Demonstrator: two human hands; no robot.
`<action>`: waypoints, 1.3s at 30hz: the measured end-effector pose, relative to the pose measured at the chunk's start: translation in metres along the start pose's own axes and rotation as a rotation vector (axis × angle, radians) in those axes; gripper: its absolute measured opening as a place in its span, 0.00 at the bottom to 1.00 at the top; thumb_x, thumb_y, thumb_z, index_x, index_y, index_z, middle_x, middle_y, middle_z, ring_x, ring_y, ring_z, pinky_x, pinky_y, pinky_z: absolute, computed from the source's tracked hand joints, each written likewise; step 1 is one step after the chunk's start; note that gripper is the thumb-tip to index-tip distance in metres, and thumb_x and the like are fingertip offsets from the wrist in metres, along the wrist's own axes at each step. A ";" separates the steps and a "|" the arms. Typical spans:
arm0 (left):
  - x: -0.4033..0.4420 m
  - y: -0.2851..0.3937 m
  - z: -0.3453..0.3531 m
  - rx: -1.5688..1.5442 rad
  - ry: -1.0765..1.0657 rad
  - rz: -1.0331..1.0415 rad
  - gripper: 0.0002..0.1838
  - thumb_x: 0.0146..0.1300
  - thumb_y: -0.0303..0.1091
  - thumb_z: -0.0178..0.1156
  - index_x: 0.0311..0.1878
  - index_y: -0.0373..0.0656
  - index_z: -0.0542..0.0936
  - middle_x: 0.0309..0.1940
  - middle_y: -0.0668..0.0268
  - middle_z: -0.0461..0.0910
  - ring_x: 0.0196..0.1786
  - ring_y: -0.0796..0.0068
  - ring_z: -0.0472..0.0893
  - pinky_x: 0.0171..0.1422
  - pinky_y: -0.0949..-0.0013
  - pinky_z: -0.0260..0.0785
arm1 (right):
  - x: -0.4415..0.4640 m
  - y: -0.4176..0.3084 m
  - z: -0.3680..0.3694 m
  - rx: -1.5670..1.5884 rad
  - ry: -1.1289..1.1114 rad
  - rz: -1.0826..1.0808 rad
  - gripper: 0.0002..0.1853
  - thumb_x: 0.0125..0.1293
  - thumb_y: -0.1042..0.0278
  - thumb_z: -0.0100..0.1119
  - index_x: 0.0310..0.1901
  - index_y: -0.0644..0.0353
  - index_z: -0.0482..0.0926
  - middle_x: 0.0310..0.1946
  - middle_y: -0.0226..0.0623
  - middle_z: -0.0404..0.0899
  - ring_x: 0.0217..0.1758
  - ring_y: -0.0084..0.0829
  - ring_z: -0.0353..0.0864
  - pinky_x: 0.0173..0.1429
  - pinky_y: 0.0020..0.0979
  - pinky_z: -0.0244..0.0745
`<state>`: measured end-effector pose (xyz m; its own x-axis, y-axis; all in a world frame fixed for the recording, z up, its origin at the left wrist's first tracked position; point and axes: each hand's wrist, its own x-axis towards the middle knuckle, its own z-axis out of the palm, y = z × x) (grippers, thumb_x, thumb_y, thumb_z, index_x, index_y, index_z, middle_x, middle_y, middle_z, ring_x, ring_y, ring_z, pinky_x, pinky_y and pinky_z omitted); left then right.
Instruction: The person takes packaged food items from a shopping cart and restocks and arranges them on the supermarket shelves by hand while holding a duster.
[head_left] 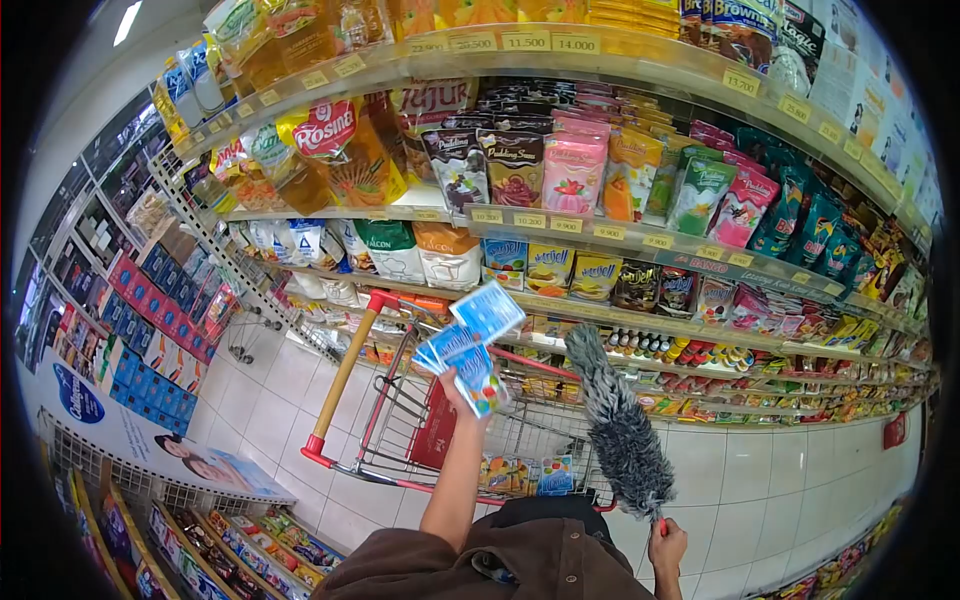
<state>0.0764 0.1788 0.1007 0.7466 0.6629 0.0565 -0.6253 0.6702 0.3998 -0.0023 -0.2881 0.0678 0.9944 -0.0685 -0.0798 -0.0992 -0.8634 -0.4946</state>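
Note:
My left hand [459, 392] is closed around several blue Nutrijell sachets [462, 345], fanned out above the shopping cart [520, 425]. One sachet at the top shows its pale printed back. In my right hand [667, 543], low on the right, is the red handle of a fluffy grey duster [625, 430], its head pointing up toward the shelf. More sachets [525, 472] lie in the cart's wire basket. On the shelf ahead stand Nutrijell packs in blue [504, 262], yellow [549, 270] and other colours.
Shelf edges with price tags [525, 42] curve across the view, holding pudding pouches [575, 170], oil pouches [345, 150] and flour bags [448, 255]. The cart's yellow handle [345, 380] is on its left. Another display [160, 355] stands at left; tiled floor [770, 480] spreads at right.

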 end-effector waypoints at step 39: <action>0.165 -0.144 0.136 -0.079 0.390 0.214 0.18 0.61 0.52 0.52 0.43 0.47 0.73 0.32 0.67 0.75 0.31 0.70 0.74 0.37 0.66 0.68 | 0.030 -0.009 -0.007 0.482 -0.301 0.175 0.23 0.70 0.55 0.48 0.23 0.66 0.65 0.16 0.39 0.57 0.23 0.32 0.53 0.28 0.40 0.54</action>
<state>0.3206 0.1465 0.1764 0.4663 0.8556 -0.2247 -0.7831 0.5174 0.3450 0.0292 -0.2861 0.0753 0.9151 0.0161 -0.4028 -0.3357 -0.5227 -0.7836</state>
